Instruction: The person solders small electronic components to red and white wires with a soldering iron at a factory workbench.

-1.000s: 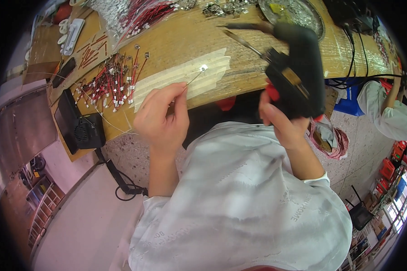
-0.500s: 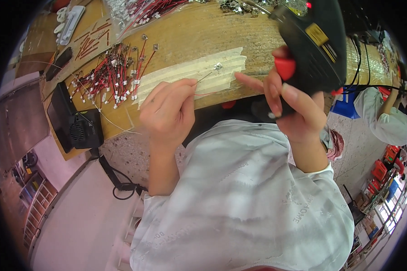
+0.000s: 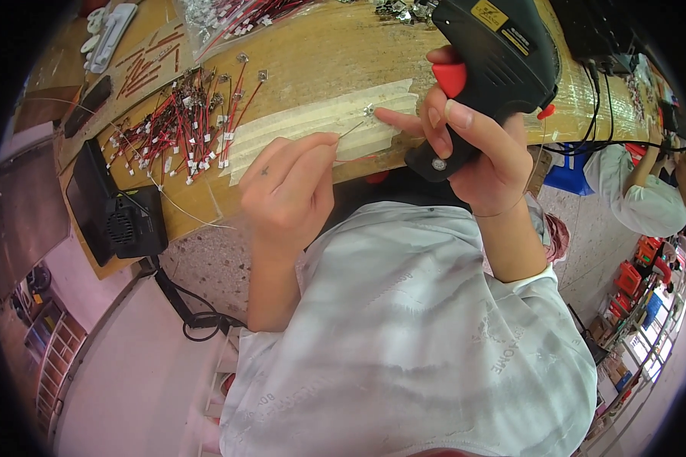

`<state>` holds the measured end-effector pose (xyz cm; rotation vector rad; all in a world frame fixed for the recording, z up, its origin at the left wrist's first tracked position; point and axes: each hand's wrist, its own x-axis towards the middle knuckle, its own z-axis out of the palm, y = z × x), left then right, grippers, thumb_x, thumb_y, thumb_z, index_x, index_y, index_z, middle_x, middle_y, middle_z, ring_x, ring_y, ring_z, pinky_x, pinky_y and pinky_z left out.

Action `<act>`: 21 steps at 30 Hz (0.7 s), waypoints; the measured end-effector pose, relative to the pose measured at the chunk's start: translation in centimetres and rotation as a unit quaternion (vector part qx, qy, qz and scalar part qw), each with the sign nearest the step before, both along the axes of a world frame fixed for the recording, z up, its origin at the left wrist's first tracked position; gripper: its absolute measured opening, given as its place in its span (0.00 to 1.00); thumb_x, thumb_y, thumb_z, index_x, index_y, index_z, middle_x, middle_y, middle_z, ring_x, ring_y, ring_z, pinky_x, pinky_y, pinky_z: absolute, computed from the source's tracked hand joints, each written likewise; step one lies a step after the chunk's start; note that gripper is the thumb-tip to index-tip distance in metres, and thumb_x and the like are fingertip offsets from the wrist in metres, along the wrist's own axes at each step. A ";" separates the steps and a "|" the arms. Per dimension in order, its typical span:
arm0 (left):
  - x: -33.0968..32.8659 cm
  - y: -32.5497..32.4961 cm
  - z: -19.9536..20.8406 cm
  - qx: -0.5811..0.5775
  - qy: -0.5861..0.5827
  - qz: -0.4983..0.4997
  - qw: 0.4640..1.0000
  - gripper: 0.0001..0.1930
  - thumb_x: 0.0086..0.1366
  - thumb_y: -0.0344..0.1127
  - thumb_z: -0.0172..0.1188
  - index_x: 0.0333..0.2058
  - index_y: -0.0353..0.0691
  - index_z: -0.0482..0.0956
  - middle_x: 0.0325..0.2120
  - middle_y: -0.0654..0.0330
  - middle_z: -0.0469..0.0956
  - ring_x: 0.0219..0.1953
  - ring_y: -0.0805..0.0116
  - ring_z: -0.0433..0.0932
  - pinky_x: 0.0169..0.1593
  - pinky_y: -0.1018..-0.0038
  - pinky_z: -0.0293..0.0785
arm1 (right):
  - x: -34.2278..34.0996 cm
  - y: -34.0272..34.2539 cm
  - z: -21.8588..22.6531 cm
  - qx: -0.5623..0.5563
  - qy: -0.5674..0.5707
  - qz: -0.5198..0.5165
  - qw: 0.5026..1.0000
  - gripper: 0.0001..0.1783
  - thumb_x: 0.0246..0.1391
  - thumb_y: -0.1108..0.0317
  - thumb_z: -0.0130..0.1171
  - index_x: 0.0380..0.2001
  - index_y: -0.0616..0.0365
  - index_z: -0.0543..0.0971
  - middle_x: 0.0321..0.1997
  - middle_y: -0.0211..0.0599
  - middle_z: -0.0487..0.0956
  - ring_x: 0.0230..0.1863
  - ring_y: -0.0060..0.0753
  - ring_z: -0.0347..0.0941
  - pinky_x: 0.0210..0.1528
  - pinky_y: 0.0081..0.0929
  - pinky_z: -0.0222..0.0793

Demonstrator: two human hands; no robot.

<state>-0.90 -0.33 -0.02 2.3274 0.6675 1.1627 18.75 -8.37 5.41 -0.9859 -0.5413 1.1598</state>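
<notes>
My left hand [image 3: 286, 183] is closed in a pinch over the taped strip. From its fingertips a thin, dark wire [image 3: 352, 129] points toward a small metal piece [image 3: 369, 110] on the pale masking tape [image 3: 282, 133]. A short length of red wire [image 3: 366, 157] shows just below those fingers; whether they hold it too I cannot tell. My right hand [image 3: 484, 148] grips a black soldering gun [image 3: 503, 68] with a red trigger, its tip cut off by the picture's upper edge. The index finger stretches out and reaches the metal piece.
Left of the tape lies a pile of red wires with white connectors [image 3: 187, 129]. A black device with a round vent [image 3: 129, 221] stands at the table's left corner. Behind are a bag of wires [image 3: 236, 19] and small metal parts [image 3: 404, 11]. Black cables [image 3: 598, 114] hang at right.
The soldering gun and my right hand have moved left and up in view. My right index finger has come to the metal piece. My left hand has barely shifted.
</notes>
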 end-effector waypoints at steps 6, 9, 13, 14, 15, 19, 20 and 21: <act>0.2 -0.2 -0.1 -0.010 0.000 0.000 1.000 0.12 0.46 0.15 0.66 0.31 0.35 0.81 0.31 0.56 0.84 0.25 0.60 0.79 0.30 0.72 0.76 | 0.1 -0.5 0.3 0.016 -0.023 -0.003 1.000 0.32 0.55 0.68 0.55 0.62 0.68 0.64 0.27 0.33 0.70 0.23 0.20 0.64 0.53 0.53 0.77; 0.4 -0.4 0.2 -0.019 0.007 0.017 1.000 0.12 0.46 0.15 0.66 0.31 0.35 0.81 0.31 0.56 0.84 0.25 0.60 0.78 0.30 0.72 0.76 | 1.2 -2.8 0.1 -0.011 -0.073 0.006 0.997 0.35 0.55 0.67 0.58 0.64 0.69 0.63 0.28 0.34 0.70 0.22 0.21 0.63 0.36 0.34 0.74; 0.6 -0.1 -0.2 -0.004 0.015 0.011 1.000 0.13 0.45 0.15 0.65 0.31 0.34 0.81 0.32 0.56 0.83 0.24 0.60 0.78 0.29 0.72 0.75 | 2.0 -7.9 -2.4 -0.038 -0.156 -0.001 0.987 0.37 0.52 0.65 0.65 0.63 0.67 0.65 0.31 0.35 0.72 0.23 0.22 0.64 0.29 0.26 0.62; 0.6 -0.1 -0.3 0.003 0.018 0.006 1.000 0.13 0.44 0.15 0.65 0.31 0.34 0.81 0.32 0.56 0.83 0.24 0.60 0.77 0.29 0.72 0.75 | 2.4 -9.4 -3.0 -0.051 -0.200 0.031 0.978 0.35 0.51 0.65 0.67 0.61 0.66 0.67 0.32 0.34 0.72 0.25 0.23 0.66 0.32 0.27 0.64; 0.6 -0.1 -0.3 0.002 0.019 0.007 1.000 0.13 0.44 0.15 0.65 0.31 0.34 0.81 0.32 0.56 0.83 0.24 0.60 0.77 0.29 0.72 0.75 | 2.8 -10.7 -3.6 -0.052 -0.199 0.032 0.978 0.35 0.51 0.65 0.67 0.61 0.66 0.67 0.32 0.34 0.72 0.25 0.23 0.66 0.32 0.27 0.64; 0.8 -0.2 -0.7 0.034 0.014 0.000 0.999 0.13 0.43 0.15 0.63 0.30 0.33 0.81 0.31 0.55 0.82 0.23 0.61 0.76 0.27 0.72 0.73 | 2.0 -13.0 -4.5 -0.061 -0.440 0.048 0.894 0.18 0.38 0.74 0.67 0.38 0.62 0.83 0.28 0.36 0.80 0.25 0.37 0.76 0.28 0.28 0.71; 0.8 -0.2 -0.7 0.038 0.019 0.005 0.999 0.13 0.42 0.16 0.63 0.30 0.33 0.81 0.31 0.55 0.82 0.23 0.61 0.76 0.26 0.72 0.73 | 1.6 -13.0 -4.5 -0.069 -0.439 0.037 0.895 0.17 0.35 0.75 0.67 0.35 0.61 0.84 0.29 0.36 0.81 0.26 0.39 0.77 0.28 0.28 0.72; 0.7 -0.2 -0.6 0.037 0.020 0.005 0.999 0.13 0.42 0.16 0.63 0.30 0.33 0.81 0.31 0.55 0.82 0.23 0.61 0.76 0.26 0.72 0.73 | 1.8 -13.2 -4.6 -0.055 -0.497 0.057 0.864 0.19 0.34 0.76 0.67 0.36 0.60 0.84 0.28 0.35 0.81 0.26 0.38 0.79 0.28 0.29 0.74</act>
